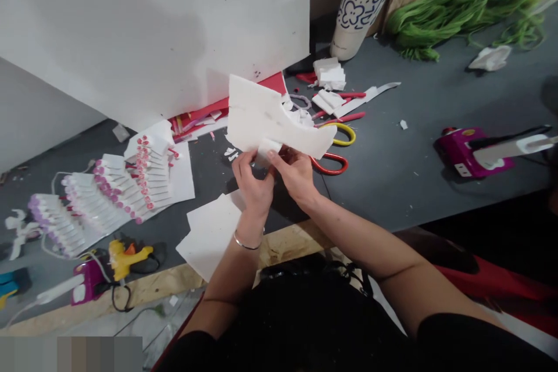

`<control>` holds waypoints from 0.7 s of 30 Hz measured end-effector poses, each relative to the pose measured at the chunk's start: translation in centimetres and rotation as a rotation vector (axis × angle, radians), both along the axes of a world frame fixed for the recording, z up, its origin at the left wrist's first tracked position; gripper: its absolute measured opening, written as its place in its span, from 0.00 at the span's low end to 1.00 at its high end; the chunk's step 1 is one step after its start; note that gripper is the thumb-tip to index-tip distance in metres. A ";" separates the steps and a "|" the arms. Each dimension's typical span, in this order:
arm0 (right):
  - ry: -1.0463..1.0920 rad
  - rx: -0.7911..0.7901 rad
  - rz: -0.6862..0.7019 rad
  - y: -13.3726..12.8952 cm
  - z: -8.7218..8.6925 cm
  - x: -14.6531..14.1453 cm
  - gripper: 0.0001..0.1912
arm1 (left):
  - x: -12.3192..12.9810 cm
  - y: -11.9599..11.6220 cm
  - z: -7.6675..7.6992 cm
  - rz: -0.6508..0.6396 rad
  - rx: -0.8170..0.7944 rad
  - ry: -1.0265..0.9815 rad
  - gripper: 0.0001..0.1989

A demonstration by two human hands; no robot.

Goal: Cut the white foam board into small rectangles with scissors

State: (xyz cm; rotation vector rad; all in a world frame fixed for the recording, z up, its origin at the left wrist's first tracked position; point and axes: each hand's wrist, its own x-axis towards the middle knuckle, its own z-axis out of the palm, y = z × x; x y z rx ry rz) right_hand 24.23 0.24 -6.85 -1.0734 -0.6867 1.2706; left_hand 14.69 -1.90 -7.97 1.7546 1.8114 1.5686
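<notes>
A white cut-out sheet (257, 113), stiff like paper or thin foam, is held up over the table, its upper right edge cut in a curve. A small white folded or rolled piece (268, 149) lies against its lower edge. My left hand (255, 183) is closed, pinching this small piece at its left side. My right hand (297, 175) is closed at the sheet's lower edge, thumb on the small piece and the other fingers partly hidden. Scissors with one yellow and one red handle (335, 165) lie just behind my right hand, partly covered by the sheet.
White sheets (213, 224) lie by my left forearm. Left stand rows of pink-tipped white sticks (117, 192) and a yellow glue gun (126, 258). A large white board (174, 23) and a bottle (357, 11) are behind, green yarn (449, 14) and a purple power block (473, 151) right.
</notes>
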 end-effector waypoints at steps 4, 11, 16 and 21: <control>0.009 -0.011 -0.018 -0.1 0.0 0.0 0.25 | 0.0 0.0 0.4 -0.030 -0.052 -0.050 0.16; -0.028 -0.038 0.004 -0.1 -0.3 -0.1 0.26 | 0.0 0.0 0.7 -0.006 -0.077 -0.058 0.16; -0.050 -0.019 0.024 -0.2 -0.6 -0.1 0.22 | 0.1 0.0 0.6 -0.024 -0.074 -0.087 0.17; -0.057 -0.050 -0.003 -0.2 -0.4 0.1 0.22 | 0.1 0.0 0.7 -0.040 -0.060 -0.080 0.16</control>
